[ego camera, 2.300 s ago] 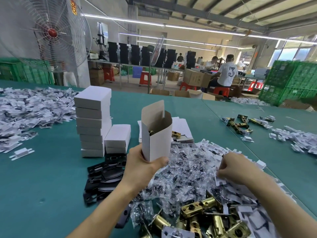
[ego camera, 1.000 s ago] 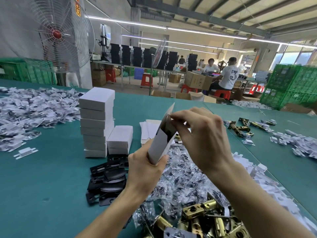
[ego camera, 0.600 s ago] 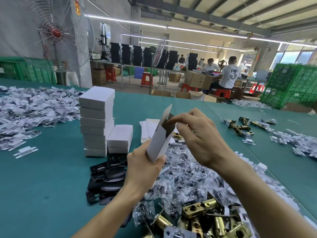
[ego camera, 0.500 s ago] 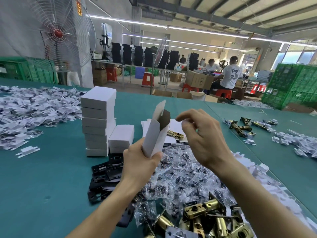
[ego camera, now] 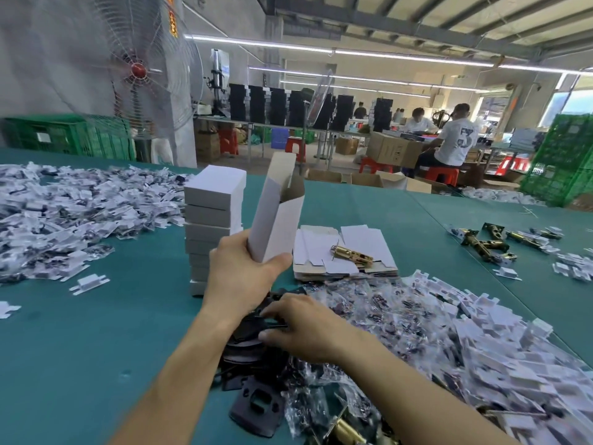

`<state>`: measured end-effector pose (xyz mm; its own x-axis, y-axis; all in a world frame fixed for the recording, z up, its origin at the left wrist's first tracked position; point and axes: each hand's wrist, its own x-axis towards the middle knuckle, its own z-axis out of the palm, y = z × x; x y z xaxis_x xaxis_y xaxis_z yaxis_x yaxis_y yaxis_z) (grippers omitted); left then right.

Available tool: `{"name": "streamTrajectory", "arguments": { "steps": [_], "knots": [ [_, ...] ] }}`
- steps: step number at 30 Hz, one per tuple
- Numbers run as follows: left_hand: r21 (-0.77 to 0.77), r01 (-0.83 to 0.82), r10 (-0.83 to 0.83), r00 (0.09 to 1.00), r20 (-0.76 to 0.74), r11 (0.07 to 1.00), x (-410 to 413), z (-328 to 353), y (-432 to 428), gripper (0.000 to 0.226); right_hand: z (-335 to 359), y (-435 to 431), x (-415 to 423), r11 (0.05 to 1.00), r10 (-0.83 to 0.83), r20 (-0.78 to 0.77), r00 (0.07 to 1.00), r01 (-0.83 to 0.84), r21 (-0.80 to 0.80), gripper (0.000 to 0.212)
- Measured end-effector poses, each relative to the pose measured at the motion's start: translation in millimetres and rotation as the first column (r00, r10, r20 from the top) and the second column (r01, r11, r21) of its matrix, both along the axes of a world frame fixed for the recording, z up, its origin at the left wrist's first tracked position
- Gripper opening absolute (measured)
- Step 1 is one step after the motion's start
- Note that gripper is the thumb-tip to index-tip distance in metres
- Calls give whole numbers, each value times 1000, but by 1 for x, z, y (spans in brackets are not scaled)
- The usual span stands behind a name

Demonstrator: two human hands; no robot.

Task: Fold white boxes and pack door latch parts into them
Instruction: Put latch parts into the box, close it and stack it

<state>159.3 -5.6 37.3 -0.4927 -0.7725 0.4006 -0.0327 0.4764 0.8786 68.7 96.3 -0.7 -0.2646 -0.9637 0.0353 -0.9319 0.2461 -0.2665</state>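
Observation:
My left hand [ego camera: 239, 274] grips a white folded box [ego camera: 277, 216] by its lower end and holds it upright, top flap open, above the green table [ego camera: 96, 332]. My right hand [ego camera: 303, 327] reaches down to the pile of black strike plates [ego camera: 256, 409] below the box, its fingertips on a black plate. A stack of closed white boxes [ego camera: 213, 226] stands just behind my left hand. Flat unfolded boxes [ego camera: 345, 248] lie to the right with a brass latch [ego camera: 351, 254] on top.
Clear bags of screws [ego camera: 378, 319] and white plastic parts [ego camera: 500, 358] cover the table on the right. More white parts [ego camera: 64, 216] are heaped at the left. Loose brass latches [ego camera: 487, 244] lie at the far right. A large fan [ego camera: 138, 69] stands behind the table.
My right hand left the mouth of the box and dropped to the black plates. My left hand turned the box more upright.

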Motion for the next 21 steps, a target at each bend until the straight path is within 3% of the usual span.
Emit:
{"name": "streamTrajectory", "arguments": {
  "steps": [2, 7, 13, 21],
  "knots": [
    [-7, 5, -5, 1000, 3, 1000, 0, -1, -1, 27, -6, -12, 4, 1000, 23, -54, 998, -23, -12, 45],
    [-7, 22, -22, 1000, 21, 1000, 1, -5, -3, 22, -14, -31, 17, 982, 150, -249, 957, -115, 149, 42],
    [43, 26, -27, 999, 18, 999, -1, -10, -8, 23, -7, -32, 13, 981, 195, -351, 916, -179, 78, 36],
    [122, 46, -43, 999, -31, 991, -3, -12, -9, 21, 0, -20, 4, 977, 194, -348, 917, -211, -13, 32]
  ]
}}
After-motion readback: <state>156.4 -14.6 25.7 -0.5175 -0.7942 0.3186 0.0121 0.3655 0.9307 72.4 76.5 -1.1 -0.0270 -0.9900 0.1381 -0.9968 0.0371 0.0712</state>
